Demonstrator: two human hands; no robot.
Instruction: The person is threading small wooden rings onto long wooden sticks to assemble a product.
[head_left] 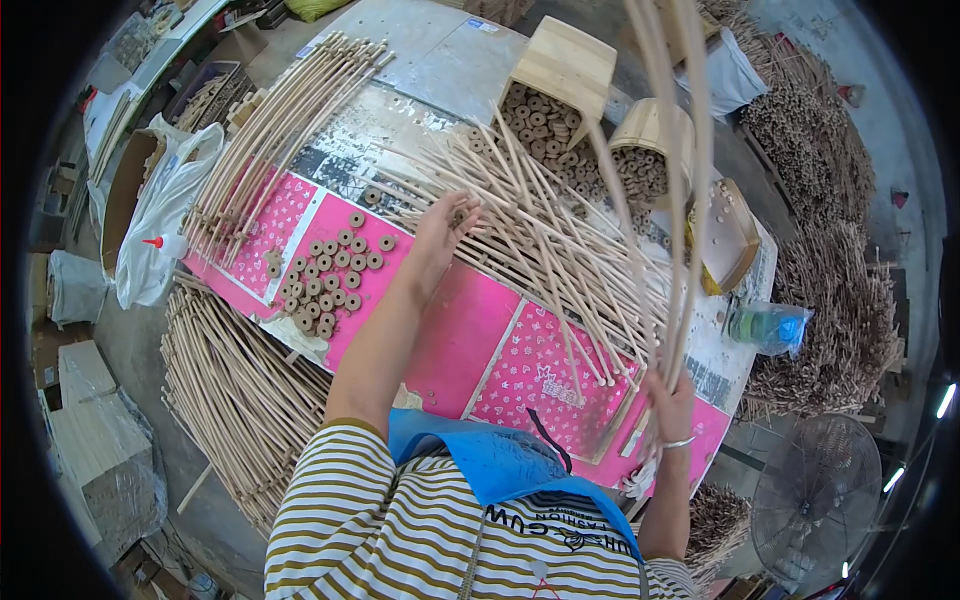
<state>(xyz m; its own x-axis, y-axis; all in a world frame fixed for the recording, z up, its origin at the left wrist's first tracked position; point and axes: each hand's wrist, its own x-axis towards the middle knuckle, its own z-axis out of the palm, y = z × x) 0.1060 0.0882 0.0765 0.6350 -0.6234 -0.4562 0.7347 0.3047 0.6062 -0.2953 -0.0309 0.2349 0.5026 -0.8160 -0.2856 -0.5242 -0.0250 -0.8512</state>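
My right hand (668, 398) is closed around several long pale wooden sticks (678, 250), which rise past the far edge of the picture and look blurred. Over the middle of the table, my left hand (445, 225) has its fingers curled around what looks like small brown rings, partly hidden by the fingers. Beneath and beyond it lies a loose heap of wooden sticks (540, 225), crossing one another. Small brown rings with centre holes (335, 265) are scattered on the pink table cover (455, 320), left of my left forearm.
Two tipped wooden tubs (565, 60) (655, 125) spill more rings at the far side. Bundled sticks (280, 140) lie at left, others (235, 390) below the table edge. A red-tipped bottle (172, 245), a plastic-wrapped container (770, 325) and a fan (815, 490) stand around.
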